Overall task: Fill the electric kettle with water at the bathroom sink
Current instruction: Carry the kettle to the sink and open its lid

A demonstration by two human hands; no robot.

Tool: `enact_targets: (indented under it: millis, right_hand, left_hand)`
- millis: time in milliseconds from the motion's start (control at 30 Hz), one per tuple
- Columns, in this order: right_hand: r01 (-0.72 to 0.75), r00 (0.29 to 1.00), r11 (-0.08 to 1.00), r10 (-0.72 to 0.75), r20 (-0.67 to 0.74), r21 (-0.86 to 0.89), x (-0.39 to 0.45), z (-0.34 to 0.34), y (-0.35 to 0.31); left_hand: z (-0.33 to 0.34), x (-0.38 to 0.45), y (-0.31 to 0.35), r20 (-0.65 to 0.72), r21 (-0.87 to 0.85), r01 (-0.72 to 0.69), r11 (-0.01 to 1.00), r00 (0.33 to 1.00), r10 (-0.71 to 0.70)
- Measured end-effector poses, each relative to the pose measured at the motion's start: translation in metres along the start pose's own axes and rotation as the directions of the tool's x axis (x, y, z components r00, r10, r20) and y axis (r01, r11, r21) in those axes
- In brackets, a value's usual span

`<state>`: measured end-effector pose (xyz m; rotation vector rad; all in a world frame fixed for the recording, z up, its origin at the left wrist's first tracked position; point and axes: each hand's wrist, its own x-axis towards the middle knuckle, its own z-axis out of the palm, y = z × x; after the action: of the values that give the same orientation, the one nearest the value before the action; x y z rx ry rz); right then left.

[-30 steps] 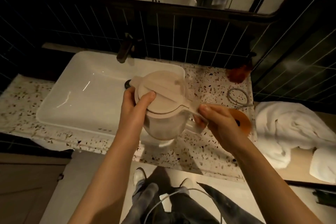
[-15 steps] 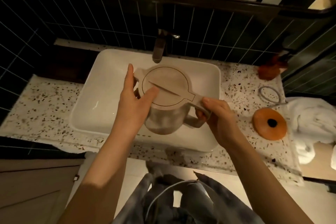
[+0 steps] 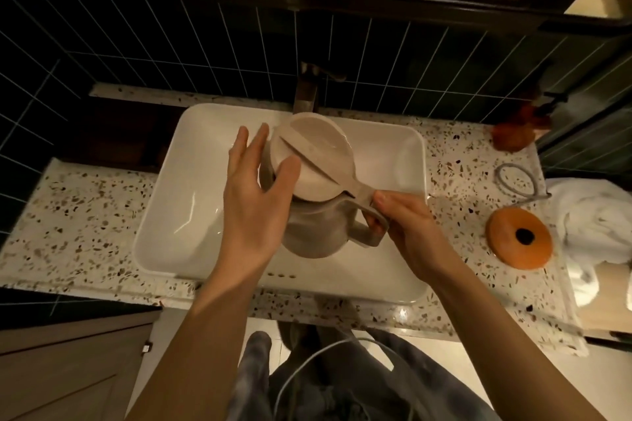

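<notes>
A beige electric kettle (image 3: 316, 232) hangs over the white rectangular sink (image 3: 164, 215), below the dark faucet (image 3: 306, 92). Its round lid (image 3: 313, 157) is tilted up, hinged near the handle. My right hand (image 3: 407, 229) grips the kettle's handle, thumb on the lid tab. My left hand (image 3: 254, 195) is at the kettle's left side, fingers spread, thumb resting against the lid's edge. No water is visible running from the faucet.
The terrazzo counter (image 3: 75, 215) surrounds the sink. The orange round kettle base (image 3: 519, 237) with its grey cord (image 3: 516, 178) lies at the right, next to white towels (image 3: 591, 215). A reddish bottle (image 3: 513, 137) stands at the back right. Dark tiles cover the wall.
The kettle moved left from the counter edge to over the basin under the faucet. Its lid has tilted open. My left hand's fingers have spread away from the kettle.
</notes>
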<state>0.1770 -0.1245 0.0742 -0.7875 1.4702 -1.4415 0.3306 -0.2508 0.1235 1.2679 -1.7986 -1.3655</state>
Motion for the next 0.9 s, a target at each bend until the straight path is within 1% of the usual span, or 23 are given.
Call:
enact_targets:
  millis: [133, 200, 333, 467, 600, 667, 733, 767, 833, 900]
  right_hand:
    - [-0.009, 1.0, 1.0, 0.008, -0.005, -0.029, 0.014, -0.011, -0.003]
    - [-0.005, 1.0, 0.999, 0.005, 0.006, -0.051, 0.02, -0.018, -0.004]
    - [-0.008, 0.999, 0.997, 0.011, 0.04, -0.081, 0.032, -0.029, -0.005]
    - [-0.009, 0.998, 0.999, 0.011, 0.056, -0.043, 0.04, -0.037, -0.004]
    - [-0.016, 0.996, 1.0, 0.016, 0.087, -0.007, 0.042, -0.041, 0.0]
    - [-0.019, 0.997, 1.0, 0.019, 0.069, 0.005, 0.042, -0.045, 0.003]
    - [-0.02, 0.999, 1.0, 0.02, 0.037, 0.008, 0.043, -0.049, 0.006]
    - [-0.027, 0.999, 0.999, 0.027, 0.017, 0.019, 0.044, -0.051, 0.007]
    - [-0.046, 0.999, 0.998, 0.047, -0.021, 0.048, 0.045, -0.054, 0.011]
    - [-0.063, 0.997, 0.996, 0.066, -0.049, 0.06, 0.046, -0.056, 0.014]
  left_hand:
    - [0.011, 0.006, 0.01, -0.033, 0.018, -0.084, 0.996, 0.996, 0.085]
    - [0.019, 0.009, 0.016, -0.058, 0.025, -0.075, 0.997, 0.995, 0.076]
    - [0.036, 0.014, 0.025, -0.103, -0.045, -0.028, 0.999, 0.994, 0.024]
    - [0.049, 0.014, 0.03, -0.133, -0.053, -0.076, 0.996, 0.989, 0.068]
    - [0.064, 0.004, 0.037, -0.095, -0.049, -0.16, 0.986, 0.983, 0.155]
    - [0.07, 0.001, 0.035, -0.073, -0.016, -0.218, 0.976, 0.974, 0.217]
    - [0.074, 0.002, 0.036, -0.032, 0.008, -0.235, 0.972, 0.971, 0.236]
    - [0.075, 0.004, 0.037, 0.005, -0.008, -0.217, 0.976, 0.976, 0.217]
    - [0.073, 0.007, 0.039, 0.101, -0.102, -0.187, 0.977, 0.975, 0.197]
    - [0.068, 0.012, 0.038, 0.139, -0.179, -0.218, 0.96, 0.96, 0.243]
